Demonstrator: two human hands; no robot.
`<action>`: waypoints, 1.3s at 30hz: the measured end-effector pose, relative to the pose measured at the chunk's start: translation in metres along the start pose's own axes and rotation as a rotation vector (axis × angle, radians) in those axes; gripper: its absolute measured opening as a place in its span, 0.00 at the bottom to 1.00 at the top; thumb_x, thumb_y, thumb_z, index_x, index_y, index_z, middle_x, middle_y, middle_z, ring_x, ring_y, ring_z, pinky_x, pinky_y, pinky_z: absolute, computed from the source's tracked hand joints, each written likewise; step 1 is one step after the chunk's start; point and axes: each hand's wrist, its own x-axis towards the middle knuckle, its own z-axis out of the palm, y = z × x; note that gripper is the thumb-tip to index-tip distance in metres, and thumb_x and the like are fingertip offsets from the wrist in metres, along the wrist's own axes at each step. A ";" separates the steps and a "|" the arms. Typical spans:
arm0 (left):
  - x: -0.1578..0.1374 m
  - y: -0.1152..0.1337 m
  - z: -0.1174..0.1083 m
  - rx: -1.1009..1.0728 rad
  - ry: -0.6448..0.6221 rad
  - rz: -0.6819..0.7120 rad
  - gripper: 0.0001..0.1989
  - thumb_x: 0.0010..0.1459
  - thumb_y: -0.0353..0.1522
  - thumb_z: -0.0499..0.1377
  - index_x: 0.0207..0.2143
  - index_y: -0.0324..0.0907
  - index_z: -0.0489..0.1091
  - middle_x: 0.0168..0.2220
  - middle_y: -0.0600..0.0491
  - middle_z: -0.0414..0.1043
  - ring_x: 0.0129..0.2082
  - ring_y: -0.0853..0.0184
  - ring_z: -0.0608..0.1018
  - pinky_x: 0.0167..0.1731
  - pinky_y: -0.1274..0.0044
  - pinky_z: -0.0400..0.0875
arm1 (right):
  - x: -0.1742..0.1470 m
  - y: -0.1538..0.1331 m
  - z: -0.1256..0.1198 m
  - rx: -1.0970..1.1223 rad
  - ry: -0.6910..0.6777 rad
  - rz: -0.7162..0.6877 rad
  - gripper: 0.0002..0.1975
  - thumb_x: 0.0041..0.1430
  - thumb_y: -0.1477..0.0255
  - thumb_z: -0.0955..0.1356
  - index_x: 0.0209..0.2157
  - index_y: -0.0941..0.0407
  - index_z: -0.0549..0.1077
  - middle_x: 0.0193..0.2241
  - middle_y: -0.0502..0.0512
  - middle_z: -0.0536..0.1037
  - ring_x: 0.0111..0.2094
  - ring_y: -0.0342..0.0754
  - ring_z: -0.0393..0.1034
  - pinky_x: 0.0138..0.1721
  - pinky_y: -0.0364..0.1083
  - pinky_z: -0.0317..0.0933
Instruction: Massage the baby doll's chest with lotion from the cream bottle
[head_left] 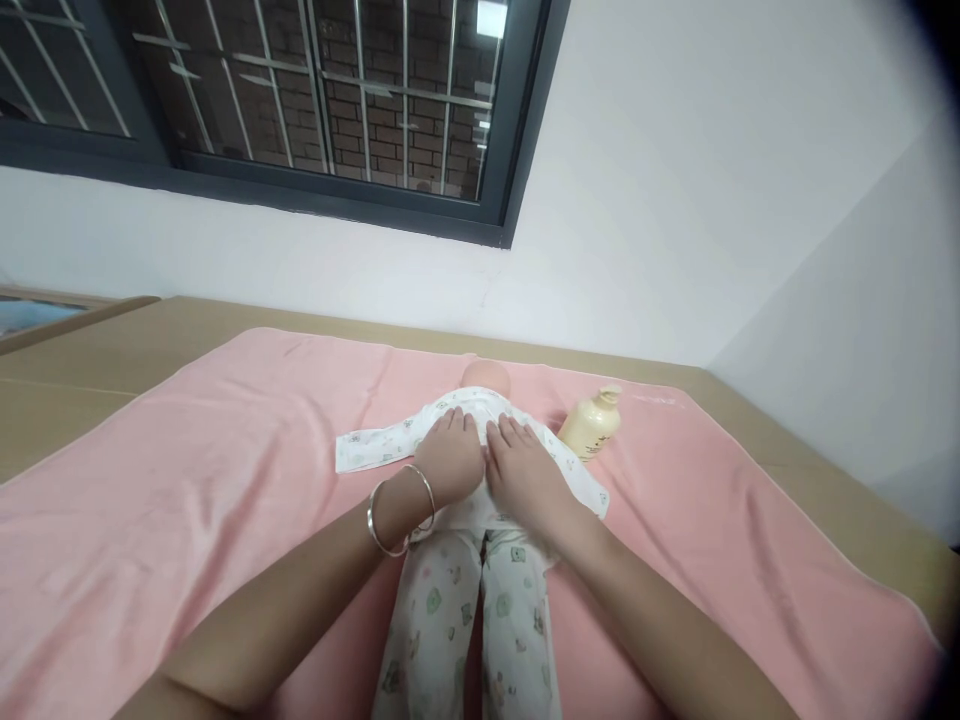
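Observation:
A baby doll in a white printed top and matching trousers lies stretched out on a pink blanket. Its rounded head shows at the far end, and one sleeve extends to each side. My left hand, with silver bangles at the wrist, rests palm down on the top's chest. Beside it my right hand also lies palm down on the cloth, fingers extended. Neither hand grips anything that shows. A pale yellow pump bottle leans near the right sleeve.
The pink blanket covers most of a tan surface that meets a white wall. Above it is a dark-framed window with metal bars. A raised edge with something blue beyond it stands at far left.

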 end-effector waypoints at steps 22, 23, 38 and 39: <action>0.021 -0.016 0.030 -0.299 0.244 -0.124 0.19 0.62 0.32 0.48 0.53 0.31 0.64 0.52 0.37 0.67 0.56 0.54 0.67 0.58 0.61 0.61 | 0.024 0.032 0.035 0.296 0.159 0.078 0.27 0.67 0.63 0.57 0.63 0.60 0.60 0.65 0.63 0.59 0.66 0.56 0.50 0.65 0.60 0.43; 0.021 -0.016 0.030 -0.285 0.228 -0.128 0.20 0.63 0.32 0.47 0.54 0.31 0.64 0.53 0.37 0.67 0.58 0.53 0.66 0.59 0.60 0.60 | 0.024 0.031 0.035 0.283 0.138 0.106 0.28 0.67 0.62 0.57 0.64 0.60 0.58 0.66 0.63 0.57 0.67 0.57 0.48 0.65 0.60 0.42; 0.019 -0.014 0.031 -0.197 0.124 -0.171 0.26 0.65 0.35 0.44 0.60 0.27 0.58 0.64 0.32 0.56 0.66 0.51 0.57 0.63 0.58 0.53 | 0.019 0.022 0.026 0.108 0.077 0.191 0.31 0.68 0.60 0.54 0.63 0.69 0.58 0.64 0.71 0.59 0.66 0.58 0.49 0.65 0.56 0.41; 0.019 -0.014 0.030 -0.199 0.121 -0.173 0.26 0.65 0.35 0.44 0.60 0.28 0.58 0.64 0.33 0.56 0.66 0.51 0.57 0.63 0.58 0.53 | 0.019 0.021 0.025 0.093 0.081 0.191 0.31 0.68 0.61 0.54 0.63 0.69 0.58 0.64 0.71 0.59 0.66 0.59 0.50 0.65 0.56 0.41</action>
